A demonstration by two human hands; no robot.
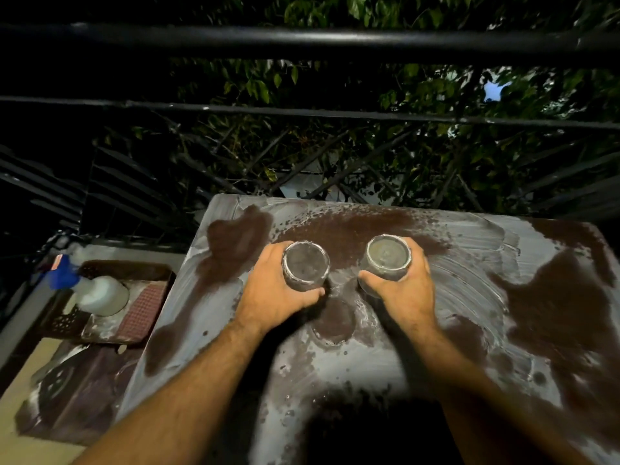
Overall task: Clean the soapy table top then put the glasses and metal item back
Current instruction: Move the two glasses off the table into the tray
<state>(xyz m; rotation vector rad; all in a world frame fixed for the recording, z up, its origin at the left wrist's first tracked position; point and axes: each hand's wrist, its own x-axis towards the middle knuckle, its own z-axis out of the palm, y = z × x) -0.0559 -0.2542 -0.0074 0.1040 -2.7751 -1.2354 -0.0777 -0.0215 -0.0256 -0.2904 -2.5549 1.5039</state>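
The table point(453, 297) is dark brown, wet and smeared with pale soapy film. On it stand two clear glasses point(306, 268), cloudy with soap. Behind the table runs a black, shiny metal rail point(302, 41).

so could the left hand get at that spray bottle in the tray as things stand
Probably not yet: the left hand grips a glass. The spray bottle lies unobstructed in the tray beside the table.

Spray bottle point(97, 292) lying on dark tray point(110, 270) left; black railing point(302, 41), foliage point(369, 95) behind.
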